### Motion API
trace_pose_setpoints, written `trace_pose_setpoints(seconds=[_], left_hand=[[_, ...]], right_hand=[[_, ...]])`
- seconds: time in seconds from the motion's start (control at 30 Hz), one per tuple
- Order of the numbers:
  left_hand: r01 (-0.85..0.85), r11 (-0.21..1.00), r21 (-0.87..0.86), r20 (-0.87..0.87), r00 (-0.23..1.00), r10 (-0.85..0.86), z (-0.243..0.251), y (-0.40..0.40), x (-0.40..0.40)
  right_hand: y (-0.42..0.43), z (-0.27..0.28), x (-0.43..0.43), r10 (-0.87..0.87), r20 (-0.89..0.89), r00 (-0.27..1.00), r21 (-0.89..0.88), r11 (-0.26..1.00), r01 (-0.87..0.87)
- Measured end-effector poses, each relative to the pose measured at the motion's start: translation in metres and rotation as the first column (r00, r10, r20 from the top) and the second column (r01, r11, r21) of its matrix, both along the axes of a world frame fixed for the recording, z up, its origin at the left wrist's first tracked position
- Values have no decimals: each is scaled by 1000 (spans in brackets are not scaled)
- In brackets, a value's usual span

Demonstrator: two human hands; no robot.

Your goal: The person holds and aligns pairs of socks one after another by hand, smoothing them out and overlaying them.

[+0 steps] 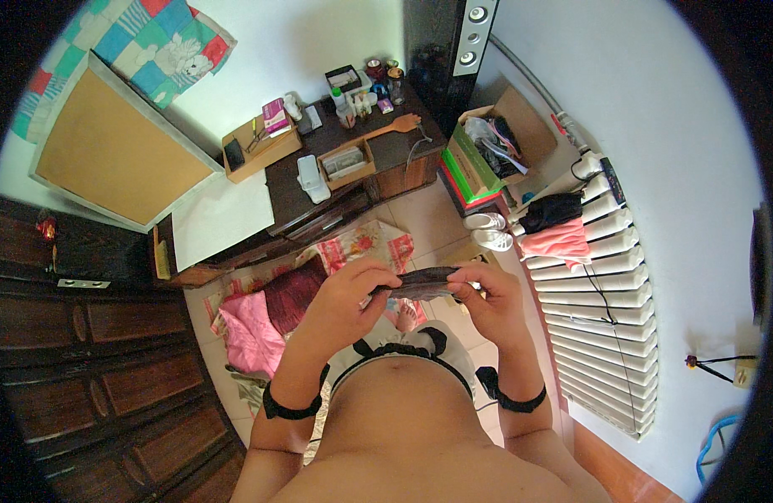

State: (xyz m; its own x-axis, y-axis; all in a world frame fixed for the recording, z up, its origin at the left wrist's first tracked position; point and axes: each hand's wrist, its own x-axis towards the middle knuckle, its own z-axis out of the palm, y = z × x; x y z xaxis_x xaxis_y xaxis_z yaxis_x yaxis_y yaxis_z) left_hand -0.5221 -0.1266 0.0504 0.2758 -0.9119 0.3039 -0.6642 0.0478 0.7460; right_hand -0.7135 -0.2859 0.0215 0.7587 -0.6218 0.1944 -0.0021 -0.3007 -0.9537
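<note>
A dark grey piece of cloth [424, 283] is stretched sideways between my two hands, in front of my belly. My left hand [355, 302] pinches its left end between thumb and fingers. Its right end is gripped by the thumb and fingers of my right hand [490, 298]. What kind of cloth item it is, I cannot tell. Black bands circle both my wrists. Below the cloth show white shorts [396, 336] with black patches and part of a bare foot [407, 316]. Left of my left hand, pink clothing [254, 330] and dark red cloth [296, 292] lie on a patterned cloth on the floor.
A dark wooden cabinet [285, 223] ahead bears boxes, bottles and a wooden back scratcher or spatula [392, 127]. White shoes [492, 240] stand beside stacked boxes [471, 166]. Along the right wall, a white radiator [597, 320] holds pink cloth [559, 242] and black cloth [553, 210]. A dark wardrobe [134, 377] stands left.
</note>
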Motion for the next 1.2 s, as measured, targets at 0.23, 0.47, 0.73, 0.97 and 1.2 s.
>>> trace_pose_setpoints(seconds=[0.23,0.47,0.73,0.97,1.2], left_hand=[[-10,995,103,63,998,4,2,1,3],[-12,999,48,252,968,-1,-2,-2,5],[-104,993,-51,101,989,109,-11,-6,1],[-232,973,-16,-28,972,232,4,-11,3],[-362,932,-28,-652,713,258,16,-14,16]], right_hand=[[-2,1,-3,-1,-6,1000,-49,999,0],[-8,-9,-8,-95,-85,992,-24,995,94],[-6,-4,3,-228,-47,972,-221,952,213],[-4,-11,13,-324,97,941,-80,940,332],[-17,24,35,-149,122,981,-291,940,179]])
